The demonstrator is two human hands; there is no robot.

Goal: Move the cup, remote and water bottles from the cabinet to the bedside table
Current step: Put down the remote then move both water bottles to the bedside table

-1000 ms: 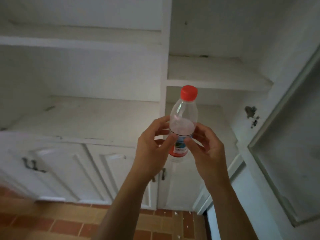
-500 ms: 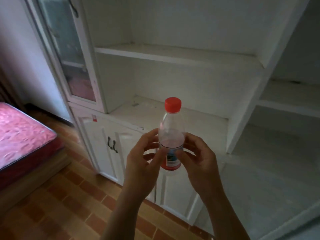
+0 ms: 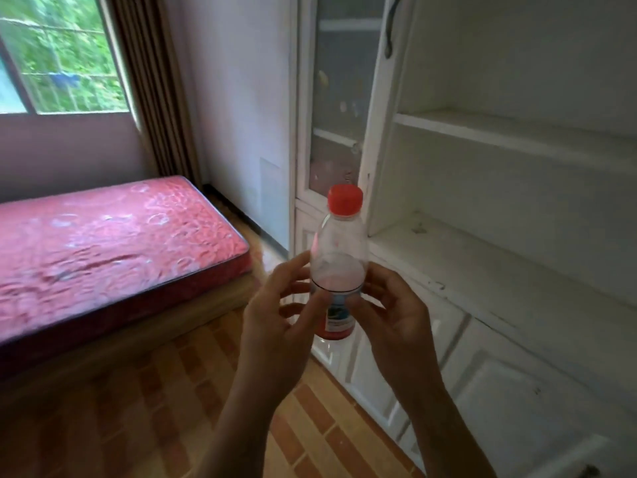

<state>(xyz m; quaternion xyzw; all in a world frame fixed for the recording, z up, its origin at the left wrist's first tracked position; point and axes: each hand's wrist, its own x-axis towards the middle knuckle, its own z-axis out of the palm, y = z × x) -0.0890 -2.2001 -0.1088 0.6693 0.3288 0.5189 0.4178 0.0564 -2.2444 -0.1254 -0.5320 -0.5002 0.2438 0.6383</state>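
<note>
1. Room: bare tile floor (image 3: 155, 408) runs between the mattress (image 3: 103, 243) edge on my left and the cabinet (image 3: 482, 270) front on my right. The lane narrows toward the far wall.
2. Around: window (image 3: 58, 53) and brown curtain (image 3: 155, 81) far left, behind the mattress. Glass door (image 3: 341, 98) of the cabinet is right behind the bottle, with open white shelves to its right. Nothing on the floor ahead of me.
3. Water bottle (image 3: 339, 267): mid-air at centre, in front of the cabinet's left end and off the shelves. Long axis upright, red cap (image 3: 345, 200) on top, some water in it.
4. Left hand (image 3: 275, 326): fingers curled round the bottle's lower half, thumb across the label.
5. Right hand (image 3: 396, 326): fingers curled on the opposite side, gripping at the same height.
</note>
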